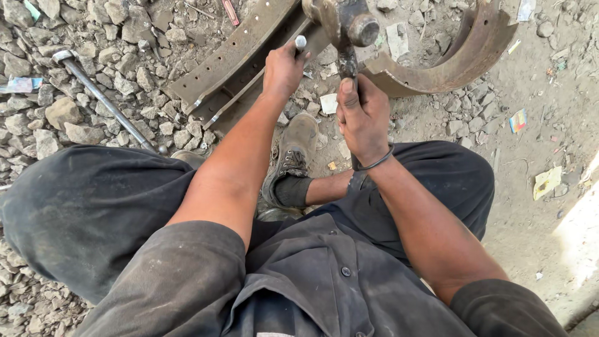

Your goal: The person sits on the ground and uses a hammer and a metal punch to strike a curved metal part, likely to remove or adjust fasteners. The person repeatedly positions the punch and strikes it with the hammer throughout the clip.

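Head view shows work mid-course at upper centre: left hand (pixel 284 68) clamps a silvery steel punch (pixel 300 43) on the rusty curved brake shoe (pixel 240 59), right hand (pixel 362 115) grips a dark-headed hammer (pixel 349 28) raised above, shoe not visibly finished.

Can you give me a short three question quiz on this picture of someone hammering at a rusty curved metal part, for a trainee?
1. True or false: the right hand grips the hammer by its handle.
2. What does the left hand hold against the rusty brake shoe? A) a punch B) a paintbrush C) a cup
3. What long tool lies on the stones at the left?

Key
1. True.
2. A: the punch, a short metal pin whose pale end shows above the fist.
3. A long metal bar, untouched by either hand.
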### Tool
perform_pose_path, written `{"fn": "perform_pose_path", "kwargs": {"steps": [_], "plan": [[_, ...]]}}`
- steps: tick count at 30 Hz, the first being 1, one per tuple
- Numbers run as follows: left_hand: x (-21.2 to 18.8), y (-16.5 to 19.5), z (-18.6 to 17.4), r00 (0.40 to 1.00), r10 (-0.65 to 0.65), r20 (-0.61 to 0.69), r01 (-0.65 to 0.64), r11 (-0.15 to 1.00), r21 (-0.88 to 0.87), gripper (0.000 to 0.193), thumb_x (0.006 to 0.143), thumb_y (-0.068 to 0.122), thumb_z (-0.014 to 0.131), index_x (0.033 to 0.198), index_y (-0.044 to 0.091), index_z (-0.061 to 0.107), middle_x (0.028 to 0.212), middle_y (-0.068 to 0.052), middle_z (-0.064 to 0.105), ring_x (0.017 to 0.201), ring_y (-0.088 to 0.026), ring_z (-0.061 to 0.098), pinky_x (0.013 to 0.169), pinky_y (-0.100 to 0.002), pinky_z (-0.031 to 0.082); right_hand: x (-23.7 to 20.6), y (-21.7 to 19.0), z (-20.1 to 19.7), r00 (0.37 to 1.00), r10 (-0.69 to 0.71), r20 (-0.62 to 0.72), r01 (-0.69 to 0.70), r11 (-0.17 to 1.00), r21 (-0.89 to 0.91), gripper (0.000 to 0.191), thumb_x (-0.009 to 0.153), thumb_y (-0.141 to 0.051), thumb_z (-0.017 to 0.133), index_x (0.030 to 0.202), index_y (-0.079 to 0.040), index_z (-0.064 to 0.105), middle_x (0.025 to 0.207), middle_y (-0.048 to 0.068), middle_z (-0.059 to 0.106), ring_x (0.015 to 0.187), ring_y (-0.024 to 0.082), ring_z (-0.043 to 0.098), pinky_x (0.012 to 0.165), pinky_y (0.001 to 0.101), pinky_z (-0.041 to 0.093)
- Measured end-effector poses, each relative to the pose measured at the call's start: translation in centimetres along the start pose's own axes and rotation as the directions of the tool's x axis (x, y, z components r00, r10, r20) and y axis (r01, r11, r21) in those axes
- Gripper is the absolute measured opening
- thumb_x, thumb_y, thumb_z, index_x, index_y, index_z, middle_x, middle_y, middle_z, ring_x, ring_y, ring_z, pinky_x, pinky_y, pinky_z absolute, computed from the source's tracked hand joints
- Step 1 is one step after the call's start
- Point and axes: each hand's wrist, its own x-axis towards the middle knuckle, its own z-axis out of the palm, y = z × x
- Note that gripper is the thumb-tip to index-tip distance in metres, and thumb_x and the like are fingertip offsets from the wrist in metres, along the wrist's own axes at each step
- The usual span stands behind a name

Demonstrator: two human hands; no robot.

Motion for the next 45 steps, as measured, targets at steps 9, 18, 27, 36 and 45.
{"fn": "perform_pose_path", "kwargs": {"steps": [9, 18, 27, 36, 45], "plan": [[-0.7, 0.6, -1.0, 0.994, -0.111, -0.016, 0.111, 0.994, -0.002, 0.023, 0.089, 0.029, 0.075, 0.099, 0.008, 0.077, 0.082, -0.022, 0.072, 0.08, -0.04, 0.07, 0.071, -0.047, 0.055, 0.6, 1.0, -0.5, 0.997, 0.067, -0.025, -0.069, 0.993, -0.091, 0.052, 0.103, -0.056, 0.059, 0.084, -0.008, 0.052, 0.063, -0.003, 0.049, 0.051, 0.005, 0.049, 0.044, 0.0232, 0.039], [-1.1, -0.4, -0.1, 0.974, -0.218, -0.063, 0.211, 0.972, -0.102, 0.023, 0.088, 0.029, 0.07, 0.099, 0.011, 0.079, 0.083, -0.02, 0.074, 0.078, -0.035, 0.075, 0.074, -0.045, 0.056, 0.7, 1.6, -0.4, 0.991, 0.135, -0.008, -0.135, 0.987, -0.089, 0.054, 0.102, -0.058, 0.058, 0.083, -0.008, 0.051, 0.062, -0.004, 0.046, 0.05, 0.004, 0.047, 0.042, 0.0238, 0.039], [-1.6, -0.3, 1.6, 0.998, -0.063, 0.022, 0.061, 0.995, 0.074, 0.023, 0.097, 0.03, 0.067, 0.099, 0.009, 0.072, 0.09, -0.022, 0.072, 0.089, -0.044, 0.068, 0.079, -0.053, 0.052, 0.2, 1.4, 0.5, 0.983, 0.182, -0.031, -0.184, 0.982, -0.044, 0.056, 0.101, -0.06, 0.06, 0.086, -0.007, 0.053, 0.066, -0.003, 0.048, 0.052, 0.005, 0.047, 0.044, 0.0241, 0.039], [-2.1, -0.1, 2.2, 0.999, -0.006, 0.053, -0.003, 0.986, 0.164, 0.016, 0.094, 0.016, 0.063, 0.106, 0.01, 0.07, 0.099, -0.019, 0.072, 0.095, -0.043, 0.067, 0.082, -0.053, 0.052, -3.1, 1.9, -2.1, 0.86, -0.481, -0.17, 0.504, 0.852, 0.138, 0.054, 0.103, -0.061, 0.062, 0.112, -0.008, 0.055, 0.083, 0.003, 0.057, 0.058, 0.013, 0.054, 0.05, 0.0243, 0.044], [-1.9, -0.4, 0.8, 0.997, 0.075, 0.017, -0.074, 0.995, -0.068, 0.021, 0.083, 0.012, 0.064, 0.101, 0.012, 0.075, 0.095, -0.021, 0.073, 0.096, -0.042, 0.067, 0.081, -0.05, 0.054, -0.5, 8.1, -1.5, 0.996, 0.09, -0.02, -0.081, 0.749, -0.657, 0.06, 0.112, -0.057, 0.053, 0.09, -0.001, 0.06, 0.07, 0.01, 0.057, 0.065, 0.019, 0.055, 0.061, 0.0389, 0.044]]}}
